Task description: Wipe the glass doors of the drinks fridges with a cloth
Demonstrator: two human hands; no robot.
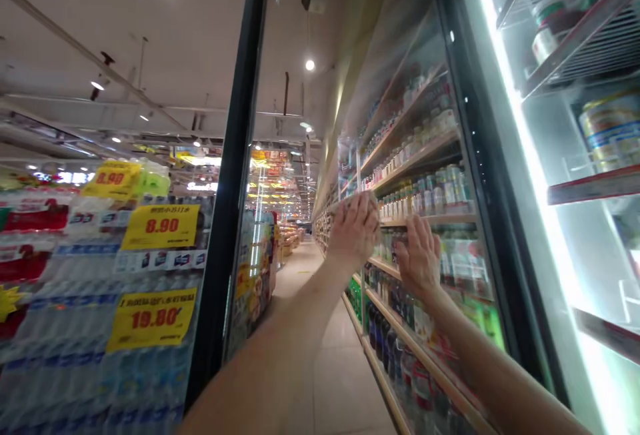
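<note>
A glass cooler door [231,155] with a dark frame stands open before me. My left hand [354,231] presses a pale, folded cloth [345,204] against the pane, its fingers bent over it. Much of the cloth is hidden beneath the palm and fingers. To the right and slightly lower, my right hand [420,256] is raised at the glass with fingers extended and nothing visible in it. Whether its palm fully touches the pane cannot be made out.
At right is the lit cooler interior, with wire shelves [600,41] and cans [615,129]. On the left, stacked bottled water [75,328] carries yellow price signs [163,227]. An aisle floor [333,381] and bottle-filled shelves [425,218] appear in the pane.
</note>
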